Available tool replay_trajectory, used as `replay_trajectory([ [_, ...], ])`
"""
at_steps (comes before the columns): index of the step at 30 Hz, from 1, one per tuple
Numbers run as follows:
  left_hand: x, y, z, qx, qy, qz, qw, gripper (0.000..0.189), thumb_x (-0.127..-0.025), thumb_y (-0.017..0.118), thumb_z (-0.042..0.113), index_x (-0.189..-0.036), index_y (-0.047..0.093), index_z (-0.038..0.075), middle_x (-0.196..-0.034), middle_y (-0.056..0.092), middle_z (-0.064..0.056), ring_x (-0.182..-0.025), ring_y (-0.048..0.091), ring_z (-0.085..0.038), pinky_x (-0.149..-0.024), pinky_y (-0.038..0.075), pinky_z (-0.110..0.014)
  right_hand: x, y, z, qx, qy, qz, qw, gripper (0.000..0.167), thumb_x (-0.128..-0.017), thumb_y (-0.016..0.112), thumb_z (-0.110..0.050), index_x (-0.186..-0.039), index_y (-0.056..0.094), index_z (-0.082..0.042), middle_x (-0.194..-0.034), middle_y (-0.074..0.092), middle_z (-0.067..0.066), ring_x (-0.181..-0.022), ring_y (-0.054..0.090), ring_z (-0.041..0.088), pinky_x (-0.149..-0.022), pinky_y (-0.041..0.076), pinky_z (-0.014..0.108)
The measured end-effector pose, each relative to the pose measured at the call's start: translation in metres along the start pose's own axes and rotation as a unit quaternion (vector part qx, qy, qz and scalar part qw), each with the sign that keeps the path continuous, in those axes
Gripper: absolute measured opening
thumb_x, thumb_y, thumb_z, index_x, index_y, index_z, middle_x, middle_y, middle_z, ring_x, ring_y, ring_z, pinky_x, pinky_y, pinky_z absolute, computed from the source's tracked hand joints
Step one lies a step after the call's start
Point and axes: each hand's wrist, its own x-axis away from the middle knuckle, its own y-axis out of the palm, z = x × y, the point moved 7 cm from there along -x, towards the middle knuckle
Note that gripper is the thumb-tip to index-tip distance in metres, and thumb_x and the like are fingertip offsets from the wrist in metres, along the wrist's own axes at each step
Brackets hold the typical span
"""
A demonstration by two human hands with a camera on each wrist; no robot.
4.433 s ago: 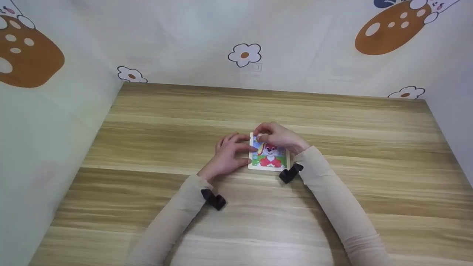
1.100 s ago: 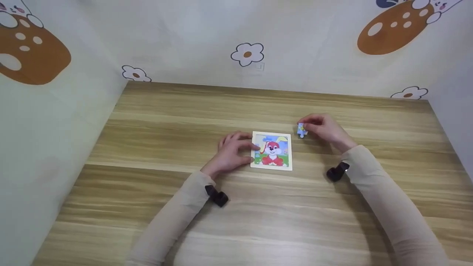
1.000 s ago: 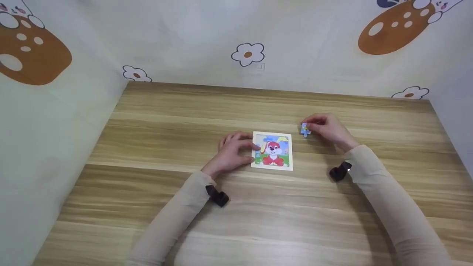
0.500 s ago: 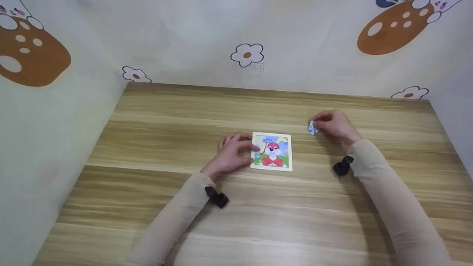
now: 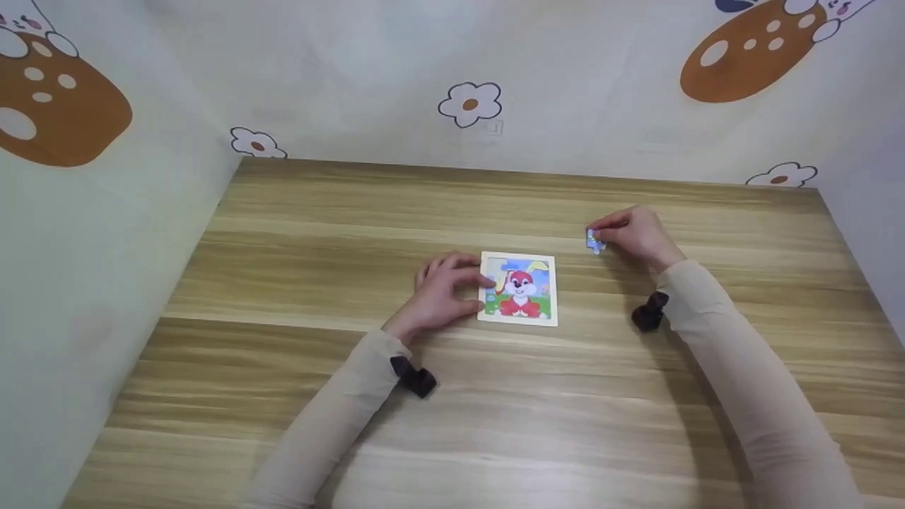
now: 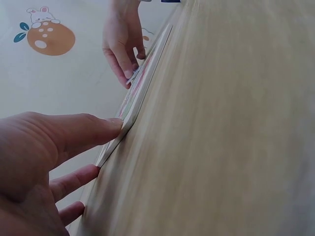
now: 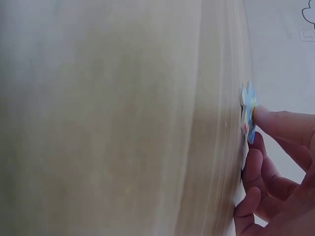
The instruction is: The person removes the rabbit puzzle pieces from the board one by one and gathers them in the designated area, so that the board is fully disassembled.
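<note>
Along the bottom of the frame, two beige sleeves (image 5: 742, 382) of smooth, lightly creased cloth reached inward, each with a black wrist camera (image 5: 649, 311) jutting from its cuff; a low cuff could have let a camera knock the surface (image 5: 424, 438), a wood-grained sheet, streaked tan and brown, whose sheen suggested little grip. At the centre, the left hand (image 5: 442, 293) had its fingers spread wide along the left edge of a rabbit jigsaw tray (image 5: 520, 323), resting against that side only, so a push from the right could probably have swung or slid the tray. The tray was a thin, flat, nearly square board with a cream rim, its glossy print red, white, green and blue; a pale patch at the upper left looked like a bare recess, and a jolt might have lifted the pieces around it. Farther up and to the right, the right hand (image 5: 640, 230) held the blue puzzle piece (image 5: 594, 242) in a narrow pinch at one edge; so small a hold could have let it twist or drop, and its knobs could have caught if brought in turned wrongly. Whether it touched the surface could not be told. Behind stood a pale, matte wall (image 5: 353, 71) with outlined flowers (image 5: 470, 104).
</note>
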Motion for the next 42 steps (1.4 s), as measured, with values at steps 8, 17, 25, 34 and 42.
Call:
replay_trajectory([
  [8,0.003,-0.001,-0.001,0.007,0.006,0.005,0.9999,0.029,-0.078,0.077,0.015,-0.108,0.073,0.017,-0.137,0.047,-0.006,-0.133,0.026,-0.033,-0.106,0.005,-0.054,-0.003,0.005,0.001,-0.031,-0.018,0.023,0.9991,0.019,-0.09,0.067,-0.007,-0.105,0.07,0.004,-0.101,0.068,0.013,-0.088,0.055,0.015,-0.077,0.041,0.022],
  [17,0.001,0.0,0.0,0.021,-0.013,0.004,0.9997,0.027,-0.08,0.076,0.013,-0.107,0.073,0.015,-0.137,0.047,-0.007,-0.133,0.025,-0.032,-0.108,0.004,-0.052,-0.005,0.004,0.002,-0.034,-0.02,0.025,0.9989,0.019,-0.09,0.066,-0.006,-0.105,0.07,0.005,-0.099,0.068,0.011,-0.086,0.055,0.014,-0.076,0.041,0.022],
  [25,0.0,-0.005,0.005,0.072,-0.035,0.041,0.9959,0.023,-0.081,0.073,0.009,-0.104,0.073,0.012,-0.131,0.055,-0.008,-0.128,0.038,-0.03,-0.107,0.013,-0.052,0.001,0.005,-0.001,-0.057,-0.016,0.025,0.9979,0.024,-0.092,0.061,-0.01,-0.111,0.066,0.004,-0.11,0.067,0.016,-0.093,0.058,0.014,-0.078,0.043,0.022],
  [34,-0.004,0.004,0.017,0.138,-0.043,0.052,0.9881,0.018,-0.083,0.072,0.006,-0.101,0.073,0.008,-0.122,0.059,-0.006,-0.123,0.047,-0.026,-0.106,0.028,-0.042,0.009,0.007,-0.012,-0.076,-0.039,0.035,0.9957,0.023,-0.091,0.06,-0.008,-0.109,0.066,0.004,-0.11,0.064,0.016,-0.089,0.056,0.015,-0.071,0.044,0.022],
  [42,-0.009,0.014,0.023,0.084,-0.017,0.047,0.9952,0.022,-0.077,0.074,0.004,-0.098,0.075,0.01,-0.122,0.06,-0.006,-0.121,0.046,-0.027,-0.105,0.023,-0.046,0.018,0.021,-0.025,-0.088,-0.071,0.023,0.9933,0.02,-0.088,0.065,-0.006,-0.105,0.067,0.005,-0.102,0.065,0.013,-0.083,0.056,0.014,-0.069,0.045,0.021],
])
